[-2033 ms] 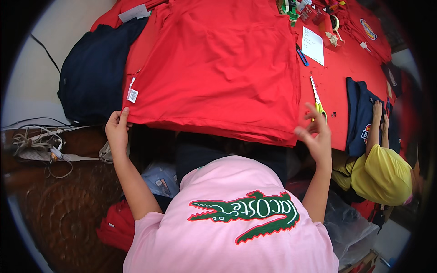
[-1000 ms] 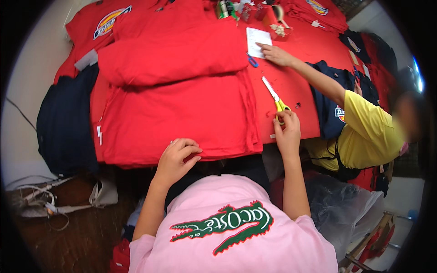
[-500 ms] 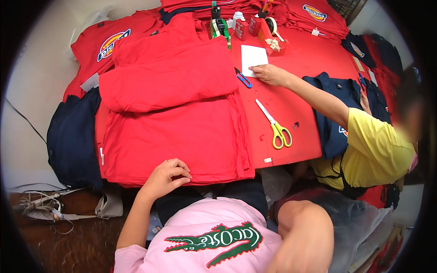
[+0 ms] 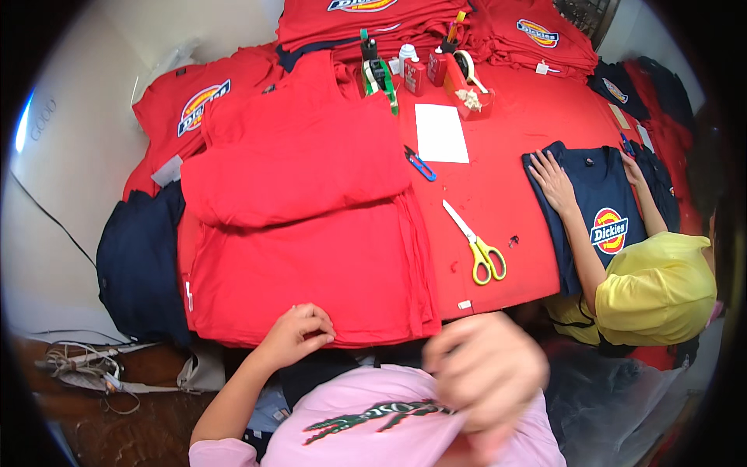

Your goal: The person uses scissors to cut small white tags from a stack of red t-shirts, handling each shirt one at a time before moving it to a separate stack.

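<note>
Grip first: the left hand (image 4: 294, 333) rests with curled fingers on the near hem of the red shirt stack (image 4: 311, 272), pressing the cloth without clamping it. Its forearm comes up from the lower edge past the pink shirt (image 4: 405, 432) on the person's chest. Raised close to the camera and blurred, the right hand (image 4: 486, 377) hangs off the stack's near right corner and touches nothing on the table; whether its fingers are apart or together I cannot tell.

Spread over the red table (image 4: 537, 148), the stack lies left of centre, and a folded red shirt (image 4: 299, 152) is laid across its far half. Left of the stack, dark navy shirts (image 4: 140, 261) hang partly off the table edge. Beyond the stack, more red shirts with round badges (image 4: 183, 105) are piled at the far side.

Right of the stack, well apart from it, a co-worker in a yellow top (image 4: 657, 292) has both hands flat on a navy shirt (image 4: 599, 198). Between that shirt and the stack lie yellow-handled scissors (image 4: 478, 243), blades pointing away from the person. Farther off than the scissors sits a white paper (image 4: 440, 133), with a small blue cutter (image 4: 420, 163) just beside the stack's right edge. A tape dispenser (image 4: 467, 82) stands beyond the paper.
</note>
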Available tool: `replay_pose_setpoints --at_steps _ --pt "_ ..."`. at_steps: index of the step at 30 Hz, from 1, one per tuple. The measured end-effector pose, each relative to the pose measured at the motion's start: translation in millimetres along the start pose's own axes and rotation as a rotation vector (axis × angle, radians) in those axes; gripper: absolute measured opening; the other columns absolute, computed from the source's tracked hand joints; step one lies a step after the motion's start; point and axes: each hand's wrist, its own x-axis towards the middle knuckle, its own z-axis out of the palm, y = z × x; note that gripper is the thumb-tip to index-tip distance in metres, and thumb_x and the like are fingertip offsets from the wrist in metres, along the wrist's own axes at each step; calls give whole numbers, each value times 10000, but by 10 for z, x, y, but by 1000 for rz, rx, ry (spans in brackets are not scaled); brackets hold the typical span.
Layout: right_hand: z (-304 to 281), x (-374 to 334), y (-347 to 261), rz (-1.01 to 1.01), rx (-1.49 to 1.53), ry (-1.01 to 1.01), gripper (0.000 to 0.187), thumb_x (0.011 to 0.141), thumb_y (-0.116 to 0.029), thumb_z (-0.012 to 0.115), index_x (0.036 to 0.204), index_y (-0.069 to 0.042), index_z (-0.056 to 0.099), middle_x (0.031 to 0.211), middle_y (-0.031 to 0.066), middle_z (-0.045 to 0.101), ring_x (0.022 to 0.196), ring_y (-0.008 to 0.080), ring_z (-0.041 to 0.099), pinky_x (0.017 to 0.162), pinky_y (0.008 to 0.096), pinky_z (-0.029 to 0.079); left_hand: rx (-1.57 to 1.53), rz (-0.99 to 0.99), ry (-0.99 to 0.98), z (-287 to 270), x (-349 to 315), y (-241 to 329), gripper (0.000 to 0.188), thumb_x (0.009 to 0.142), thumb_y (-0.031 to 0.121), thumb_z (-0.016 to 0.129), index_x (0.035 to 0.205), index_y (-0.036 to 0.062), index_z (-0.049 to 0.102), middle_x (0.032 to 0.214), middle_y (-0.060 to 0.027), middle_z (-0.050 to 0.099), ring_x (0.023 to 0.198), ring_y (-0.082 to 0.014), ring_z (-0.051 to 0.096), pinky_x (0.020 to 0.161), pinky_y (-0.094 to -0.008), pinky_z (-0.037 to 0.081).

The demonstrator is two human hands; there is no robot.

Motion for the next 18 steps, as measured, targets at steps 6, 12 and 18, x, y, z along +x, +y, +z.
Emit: replay_pose_setpoints --at_steps 6,12,18 --pt "136 44 179 294 350 15 255 1022 -280 704 986 -30 742 853 96 686 790 243 701 743 396 523 -74 -44 -93 -121 106 5 97 874 122 815 963 97 787 999 -31 706 929 -196 680 788 -333 538" --pt "1408 842 356 -54 663 -78 258 1066 -190 592 1210 15 652 1031 117 688 858 250 692 817 358 536 -54 -51 -97 -99 162 21 87 871 79 821 955 79 801 999 -17 712 868 -122 664 699 -267 517" --pt "1521 1259 513 22 1138 24 266 1096 -215 570 1181 19 665 1016 119 692 945 232 679 889 363 528 -21 -11 -70 -60 157 6 76 875 81 820 945 71 790 987 -11 705 853 -120 652 689 -264 501"
